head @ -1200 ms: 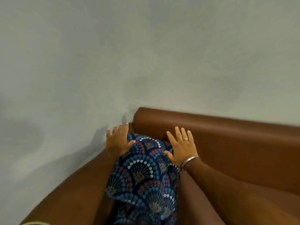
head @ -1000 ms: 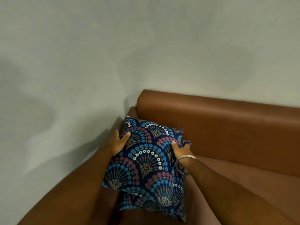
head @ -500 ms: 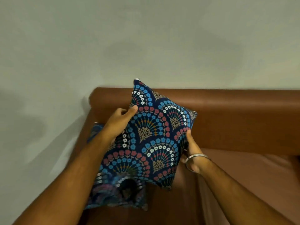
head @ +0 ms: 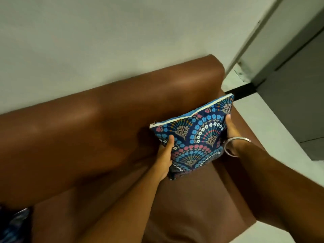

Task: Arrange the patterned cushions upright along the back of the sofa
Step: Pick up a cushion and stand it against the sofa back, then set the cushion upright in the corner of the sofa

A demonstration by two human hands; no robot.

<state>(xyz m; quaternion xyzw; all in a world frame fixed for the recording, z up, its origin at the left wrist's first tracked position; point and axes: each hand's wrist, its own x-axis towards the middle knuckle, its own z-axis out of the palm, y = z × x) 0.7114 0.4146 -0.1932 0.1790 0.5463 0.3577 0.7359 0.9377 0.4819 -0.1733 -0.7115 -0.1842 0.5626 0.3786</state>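
Blue cushion [head: 194, 137] hiding both hands' fingers [head: 228, 118]

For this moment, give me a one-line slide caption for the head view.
Both hands, left and right, hold a patterned cushion upright against the brown sofa's backrest.

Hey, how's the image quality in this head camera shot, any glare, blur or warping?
Head view: soft glare streaks the sofa back; wide-angle warp tilts the sofa and door frame; the cushion stays fairly sharp, the forearms and frame edges softer.
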